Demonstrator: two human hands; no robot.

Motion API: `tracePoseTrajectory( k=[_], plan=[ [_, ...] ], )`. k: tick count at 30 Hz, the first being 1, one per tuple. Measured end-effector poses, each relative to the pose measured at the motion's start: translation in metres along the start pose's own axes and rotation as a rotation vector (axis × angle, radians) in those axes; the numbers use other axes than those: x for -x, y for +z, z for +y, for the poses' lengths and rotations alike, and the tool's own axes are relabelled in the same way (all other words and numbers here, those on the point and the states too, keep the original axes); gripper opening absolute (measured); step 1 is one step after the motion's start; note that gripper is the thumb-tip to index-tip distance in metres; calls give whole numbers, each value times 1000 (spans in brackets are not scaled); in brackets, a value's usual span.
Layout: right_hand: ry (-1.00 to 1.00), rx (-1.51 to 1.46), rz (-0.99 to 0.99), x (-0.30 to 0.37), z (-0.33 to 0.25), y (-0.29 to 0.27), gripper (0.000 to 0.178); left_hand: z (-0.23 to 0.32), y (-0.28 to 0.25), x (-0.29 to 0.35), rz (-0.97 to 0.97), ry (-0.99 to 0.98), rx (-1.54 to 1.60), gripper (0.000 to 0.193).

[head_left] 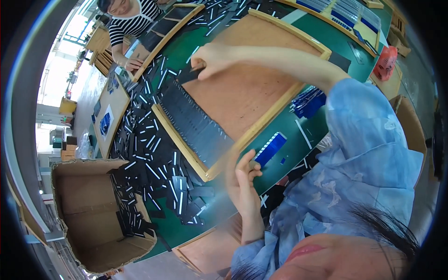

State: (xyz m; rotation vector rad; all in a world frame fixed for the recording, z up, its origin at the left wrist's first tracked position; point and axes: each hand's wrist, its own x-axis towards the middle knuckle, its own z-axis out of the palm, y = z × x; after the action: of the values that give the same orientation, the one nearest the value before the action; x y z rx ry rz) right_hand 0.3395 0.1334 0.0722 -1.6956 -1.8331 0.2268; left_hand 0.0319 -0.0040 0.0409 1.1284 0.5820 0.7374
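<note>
My right hand [210, 60] reaches across a wooden-framed brown board [252, 60], its fingers closed on a dark flat piece [189, 75] near the far left edge. Below that piece, a row of black strips [196, 126] lies side by side along the board's left end. Close to the frame's near corner, my left hand [245, 182] has curled fingers at the end of a blue strip [270, 149] edged with white segments. The fingers appear to grip its near end; part of this hand is smeared by motion.
Loose black strips [144, 140] with white edges cover the green table's left side. A cardboard box [88, 210] stands at the lower left. Blue bundles [310, 102] lie beside the frame, and a blue-filled tray [345, 14] sits beyond. Across the table, another person [133, 23] handles a second frame.
</note>
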Motion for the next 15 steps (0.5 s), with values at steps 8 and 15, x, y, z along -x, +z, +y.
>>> tracePoseTrajectory(
  k=[8,15],
  plan=[
    [-29,155,-58,-62,64,30,35,-7,-16,16,304,170,-233,38],
    [-34,116,-91,-68,64,30,33,-5,-18,15,330,188,-251,36]
  ],
)
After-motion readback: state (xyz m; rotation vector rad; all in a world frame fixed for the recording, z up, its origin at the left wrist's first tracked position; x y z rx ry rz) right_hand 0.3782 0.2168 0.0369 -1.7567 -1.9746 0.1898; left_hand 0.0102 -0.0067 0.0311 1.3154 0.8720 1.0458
